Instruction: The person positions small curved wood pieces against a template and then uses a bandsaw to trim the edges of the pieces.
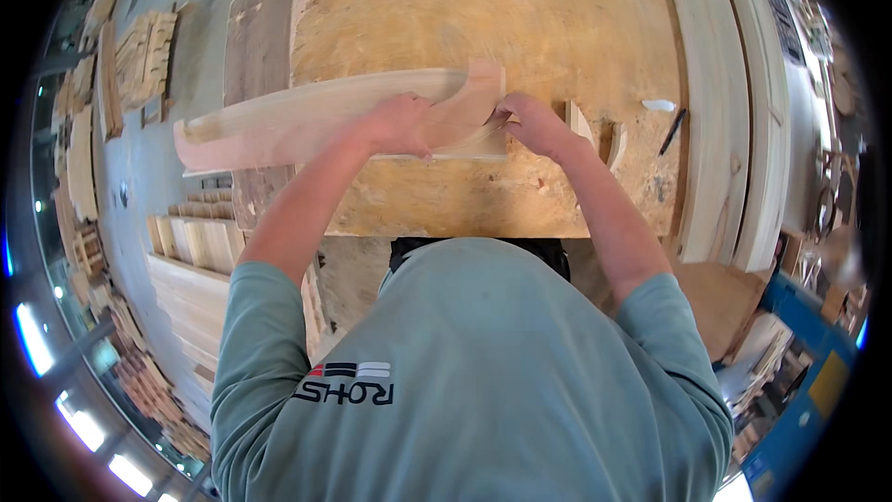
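Plywood bench top [557, 28] bearing curved wooden piece [307, 116], pencil [673, 131], small offcuts [595, 135].

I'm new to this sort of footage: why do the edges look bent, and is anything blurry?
Head view: the fisheye lens bows straight edges, like the workbench front, toward a black rim. The curved wooden piece smears with blur at its left end; both hands, left hand and right hand, stay fairly sharp. Bright lights glare lower left.

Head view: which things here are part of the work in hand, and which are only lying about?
In use:
- long curved wooden piece, held by left hand and right hand
- chipboard worktop under it

Lying about:
- black pencil
- small white scrap
- short wooden offcuts
- stacked boards on floor
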Tool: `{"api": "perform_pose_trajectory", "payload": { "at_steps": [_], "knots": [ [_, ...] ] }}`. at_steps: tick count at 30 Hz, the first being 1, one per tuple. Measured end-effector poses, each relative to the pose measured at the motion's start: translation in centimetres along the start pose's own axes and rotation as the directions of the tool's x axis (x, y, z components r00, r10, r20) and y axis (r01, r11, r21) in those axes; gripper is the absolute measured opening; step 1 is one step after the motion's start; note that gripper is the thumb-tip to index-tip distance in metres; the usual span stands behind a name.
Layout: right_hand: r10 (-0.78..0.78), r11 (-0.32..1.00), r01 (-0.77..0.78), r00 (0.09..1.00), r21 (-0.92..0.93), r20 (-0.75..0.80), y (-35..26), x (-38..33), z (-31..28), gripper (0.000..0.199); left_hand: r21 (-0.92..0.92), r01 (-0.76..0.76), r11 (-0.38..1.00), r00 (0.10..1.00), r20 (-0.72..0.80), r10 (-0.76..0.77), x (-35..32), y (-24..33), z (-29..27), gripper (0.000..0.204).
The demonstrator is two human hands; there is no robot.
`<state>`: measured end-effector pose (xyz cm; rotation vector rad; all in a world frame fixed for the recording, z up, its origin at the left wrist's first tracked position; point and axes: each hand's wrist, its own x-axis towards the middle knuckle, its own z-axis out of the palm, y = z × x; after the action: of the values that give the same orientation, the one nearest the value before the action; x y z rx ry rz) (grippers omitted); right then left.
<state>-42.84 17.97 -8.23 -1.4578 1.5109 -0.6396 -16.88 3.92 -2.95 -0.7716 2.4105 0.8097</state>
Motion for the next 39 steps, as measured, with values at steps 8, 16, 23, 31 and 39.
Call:
{"api": "perform_pose_trajectory", "payload": {
  "at_steps": [8, 16, 23, 31, 39],
  "knots": [
    [0.177, 0.934, -0.158, 0.984, 0.321, -0.029, 1.1, -0.3, 1.4, 0.022, 0.185, -0.131, 0.974, 0.983, -0.105, 0.152, -1.8, -1.6, 0.9, 0.096],
    [0.153, 0.954, -0.183, 0.979, 0.24, 0.136, 1.7, 1.8, 0.6, 0.026, 0.101, -0.177, 0.979, 0.972, -0.136, 0.189, -2.1, -3.3, 1.3, 0.093],
    [0.211, 0.709, -0.367, 0.925, 0.602, 0.316, 1.8, 1.0, 0.4, 0.029, 0.069, -0.122, 0.99, 0.976, -0.173, 0.133, -2.2, -3.1, 1.5, 0.087],
    [0.199, 0.668, -0.375, 0.922, 0.642, 0.332, 1.3, 1.9, 1.2, 0.024, 0.052, -0.11, 0.993, 0.983, -0.14, 0.116, -2.1, -2.0, 0.8, 0.083],
    [0.236, 0.647, -0.34, 0.94, 0.682, 0.245, 1.1, 2.7, 1.2, 0.024, 0.029, -0.099, 0.995, 0.984, -0.146, 0.102, -2.4, -1.7, 0.9, 0.086]
  ]
}}
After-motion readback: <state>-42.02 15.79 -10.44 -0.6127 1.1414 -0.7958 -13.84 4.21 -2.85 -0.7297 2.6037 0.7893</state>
